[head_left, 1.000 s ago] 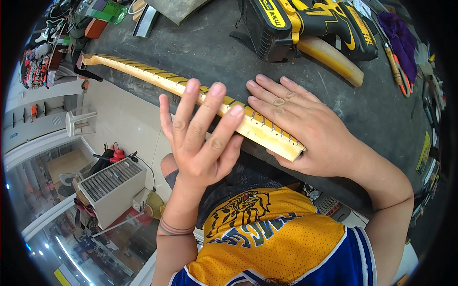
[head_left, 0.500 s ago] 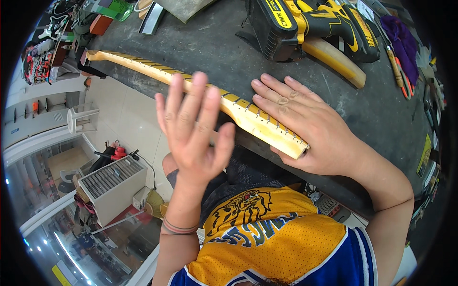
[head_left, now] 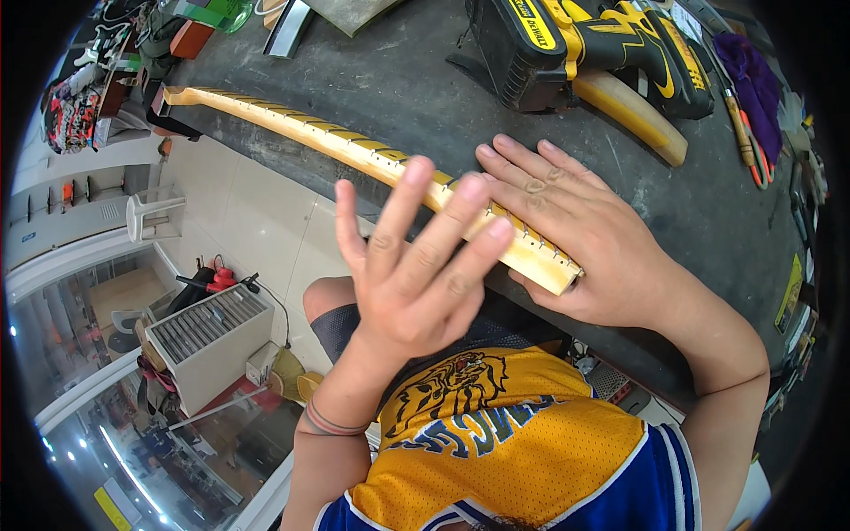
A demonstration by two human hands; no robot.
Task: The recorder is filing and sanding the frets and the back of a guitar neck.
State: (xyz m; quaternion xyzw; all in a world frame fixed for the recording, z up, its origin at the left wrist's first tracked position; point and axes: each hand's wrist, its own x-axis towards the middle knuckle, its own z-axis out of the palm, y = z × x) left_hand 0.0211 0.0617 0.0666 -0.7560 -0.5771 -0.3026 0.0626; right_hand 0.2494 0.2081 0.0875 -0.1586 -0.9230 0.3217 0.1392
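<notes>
Nearest the camera is the person's yellow and blue jersey [head_left: 513, 451], and just above it the left hand [head_left: 416, 274] is raised in the air with fingers spread wide apart, its grip holding nothing; its fingertips overlap the near edge of the guitar neck [head_left: 354, 146] in the view, though whether they touch it cannot be told. The right hand [head_left: 575, 234] lies flat, fingers together and stretched out, pressing on the near end of the guitar neck without closing round it. The pale wooden neck, with dark fret lines across it, lies along the front edge of the dark counter [head_left: 416, 80], running from under the right hand away to the left, where its far end overhangs the edge. Beyond the right hand a curved wooden piece [head_left: 637, 115] rests on the counter, and behind that sits a yellow and black power tool [head_left: 584, 44]. At the far right are purple cloth [head_left: 753, 80] and a red-handled tool [head_left: 744, 133].
</notes>
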